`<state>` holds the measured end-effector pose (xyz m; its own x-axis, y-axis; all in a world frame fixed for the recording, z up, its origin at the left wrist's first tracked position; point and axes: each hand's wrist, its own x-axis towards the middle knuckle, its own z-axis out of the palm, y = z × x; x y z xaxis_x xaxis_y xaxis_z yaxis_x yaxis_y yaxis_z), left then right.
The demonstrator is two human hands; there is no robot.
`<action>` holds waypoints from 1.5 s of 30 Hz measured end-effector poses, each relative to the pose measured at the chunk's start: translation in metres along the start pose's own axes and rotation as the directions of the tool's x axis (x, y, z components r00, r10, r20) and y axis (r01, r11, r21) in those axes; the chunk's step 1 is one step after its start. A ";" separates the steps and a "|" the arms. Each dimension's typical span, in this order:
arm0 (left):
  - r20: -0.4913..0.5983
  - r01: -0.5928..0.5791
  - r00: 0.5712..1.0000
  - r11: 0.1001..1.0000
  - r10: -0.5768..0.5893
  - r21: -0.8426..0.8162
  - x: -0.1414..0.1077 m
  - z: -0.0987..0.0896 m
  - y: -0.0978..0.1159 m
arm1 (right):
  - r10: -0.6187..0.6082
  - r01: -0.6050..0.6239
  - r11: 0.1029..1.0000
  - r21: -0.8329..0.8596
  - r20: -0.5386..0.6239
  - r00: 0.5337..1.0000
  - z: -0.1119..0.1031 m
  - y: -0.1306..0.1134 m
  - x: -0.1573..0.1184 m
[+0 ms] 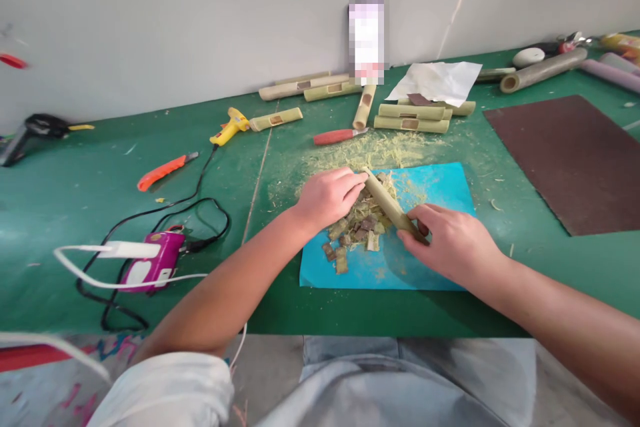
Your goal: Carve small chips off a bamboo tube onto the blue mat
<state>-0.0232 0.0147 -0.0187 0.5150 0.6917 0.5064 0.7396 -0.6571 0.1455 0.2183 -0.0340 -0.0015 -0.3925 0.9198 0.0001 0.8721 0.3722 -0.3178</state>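
A pale green bamboo tube (387, 201) is held at a slant over a blue sheet (440, 273). The fingers of my left hand (327, 199) pinch its far end. Around the near end are the thumb and fingers of my right hand (445, 238). Beneath and left of the tube, the sheet bears a heap of bamboo chips (357, 230) and shavings. Just beyond the sheet lies a red-handled knife (335, 137), with fine shavings scattered about it.
Notched bamboo tubes (413, 124) lie at the back, some under white paper (433, 82). A phone-like upright object (367, 40) leans on the wall. Leftward are a yellow glue gun (231, 127), an orange utility knife (165, 171) and a purple power strip (170, 250) with cables; rightward, a brown sheet (570, 160).
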 end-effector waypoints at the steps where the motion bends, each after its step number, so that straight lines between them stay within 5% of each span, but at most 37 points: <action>1: 0.009 -0.029 1.000 0.999 0.029 -0.013 0.000 0.000 0.003 | -0.003 0.003 1.000 0.003 0.003 1.000 0.000 0.000 0.000; 5: 0.022 -0.120 0.992 0.993 0.121 -0.023 0.001 -0.002 0.009 | -0.005 0.005 1.000 0.012 0.019 1.000 0.001 0.000 0.000; 13: -0.045 0.052 0.997 0.992 -0.058 -0.112 0.001 0.002 -0.006 | 0.007 -0.009 0.999 0.047 0.051 0.999 0.000 -0.002 0.000; 21: -0.217 0.064 0.972 0.989 -0.092 -0.133 0.002 -0.005 -0.002 | 0.013 -0.072 0.911 0.406 0.146 0.989 -0.004 -0.002 0.004; 32: -0.178 0.088 0.977 0.986 -0.113 -0.144 0.001 -0.001 -0.006 | -0.079 0.080 0.997 0.013 -0.078 0.994 -0.002 0.002 0.000; 45: -0.205 0.043 0.976 0.989 -0.072 -0.142 0.001 -0.003 -0.001 | -0.109 0.120 0.991 0.058 -0.168 0.980 0.005 0.010 0.004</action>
<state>-0.0247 0.0154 -0.0160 0.3605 0.6607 0.6584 0.6920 -0.6627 0.2862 0.2238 -0.0277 -0.0092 -0.4306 0.8815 0.1936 0.8000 0.4721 -0.3703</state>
